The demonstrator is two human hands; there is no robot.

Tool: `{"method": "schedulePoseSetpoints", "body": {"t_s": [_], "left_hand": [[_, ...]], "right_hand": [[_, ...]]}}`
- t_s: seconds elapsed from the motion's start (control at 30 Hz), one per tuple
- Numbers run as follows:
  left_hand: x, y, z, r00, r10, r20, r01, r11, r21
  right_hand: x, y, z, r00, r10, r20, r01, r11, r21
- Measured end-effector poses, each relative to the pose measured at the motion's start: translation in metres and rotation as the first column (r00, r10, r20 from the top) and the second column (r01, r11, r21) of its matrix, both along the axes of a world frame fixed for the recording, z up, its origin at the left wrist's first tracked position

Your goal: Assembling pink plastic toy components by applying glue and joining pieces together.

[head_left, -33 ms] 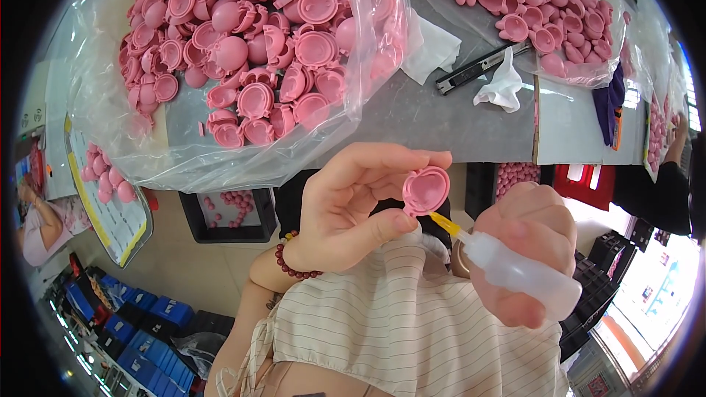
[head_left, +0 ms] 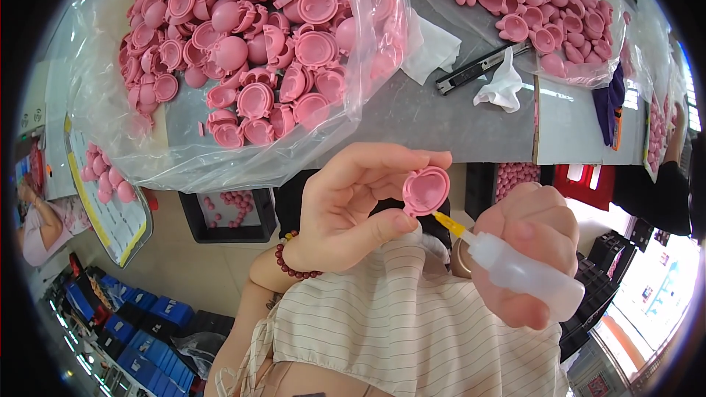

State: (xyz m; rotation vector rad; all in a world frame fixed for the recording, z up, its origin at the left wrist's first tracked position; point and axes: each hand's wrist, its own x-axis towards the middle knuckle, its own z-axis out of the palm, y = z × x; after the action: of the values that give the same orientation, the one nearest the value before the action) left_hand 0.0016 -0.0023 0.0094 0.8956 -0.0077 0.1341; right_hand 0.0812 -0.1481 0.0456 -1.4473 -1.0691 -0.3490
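In the head view, pinching a small, round, open pink plastic shell (head_left: 428,191) between thumb and fingertips of the left hand (head_left: 342,209), just off the near edge of the grey tabletop (head_left: 434,129). Gripping a translucent white plastic squeeze bottle (head_left: 535,284) in the right hand (head_left: 533,224) with fingers curled around it, pointing its yellow tapered nozzle (head_left: 449,225) at the shell's lower rim; cannot tell whether touching. Facing a clear plastic bag (head_left: 209,165) heaped with pink plastic pieces (head_left: 229,53).

Blk cutter (head_left: 471,73) beside crumpled wht tissue (head_left: 503,90)
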Motion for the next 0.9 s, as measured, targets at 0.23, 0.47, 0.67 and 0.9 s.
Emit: {"method": "schedulePoseSetpoints", "body": {"t_s": [0.23,0.47,0.67,0.9], "left_hand": [[0.000,0.002,0.002,1.000,-0.015,0.008,0.015,1.000,0.010],[-0.001,0.003,-0.003,1.000,0.006,0.018,-0.007,0.999,0.046],[-0.001,0.001,0.001,0.999,0.034,0.035,-0.037,0.992,0.117],[-0.002,-0.001,-0.003,0.956,0.234,0.179,-0.291,0.842,0.454]], "right_hand": [[0.006,0.008,-0.009,0.997,-0.058,0.059,0.055,0.997,0.055],[0.005,0.009,-0.012,0.996,-0.069,0.053,0.062,0.989,0.136],[0.010,0.007,-0.018,0.982,-0.081,0.171,0.056,0.988,0.147],[0.011,0.010,-0.019,0.983,-0.069,0.173,0.045,0.989,0.139]]}}
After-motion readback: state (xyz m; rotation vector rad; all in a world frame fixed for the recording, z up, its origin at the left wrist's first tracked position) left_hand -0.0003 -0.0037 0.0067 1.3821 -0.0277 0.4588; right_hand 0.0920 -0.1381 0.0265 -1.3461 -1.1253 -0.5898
